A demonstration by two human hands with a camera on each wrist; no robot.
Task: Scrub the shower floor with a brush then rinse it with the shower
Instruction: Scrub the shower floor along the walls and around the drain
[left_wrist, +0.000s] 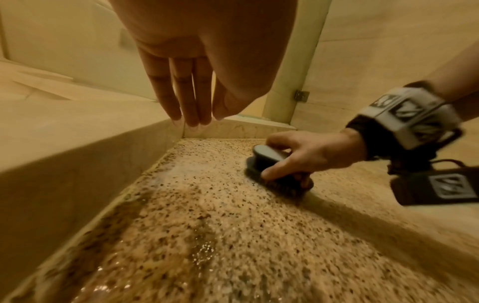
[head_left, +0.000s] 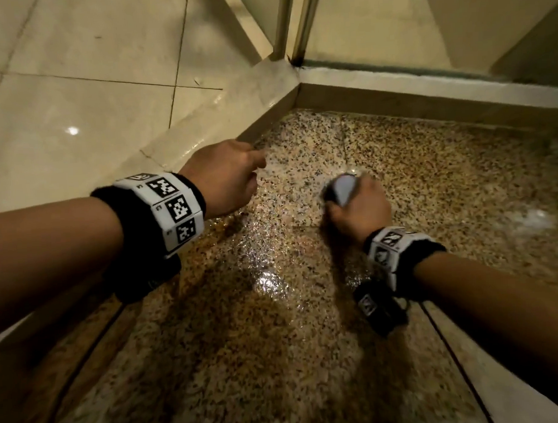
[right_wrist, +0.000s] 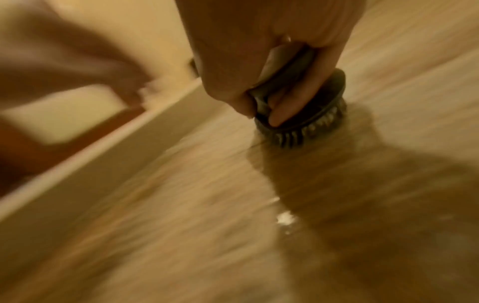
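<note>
The left forearm fills the near left of the head view, a black wristband with white coded tags (head_left: 173,208) round the wrist, and beyond it the left hand (head_left: 226,178) hangs in the air over the shower floor (head_left: 275,338) close beside the raised kerb (head_left: 223,109); in the left wrist view its fingers (left_wrist: 181,98) point down straight and close together, holding nothing and touching nothing. The right hand (head_left: 360,208) is clenched round the handle of the brush (head_left: 343,190), fingers curled under the grip and the thumb along its side. The brush is a small oval hand scrubber with a grey arched handle on a dark body and short dark bristles (left_wrist: 285,186), which are pressed flat on the floor, a little way out from the corner where the two kerbs meet. The floor is speckled stone in tan, cream and black, wet and glistening, with a bright glare patch nearer the person and pale foamy film around the brush. The right wrist view is smeared with blur. Beyond the kerb lie glossy cream tiles (head_left: 77,91), and a metal frame post (head_left: 296,24) rises at the corner.
</note>
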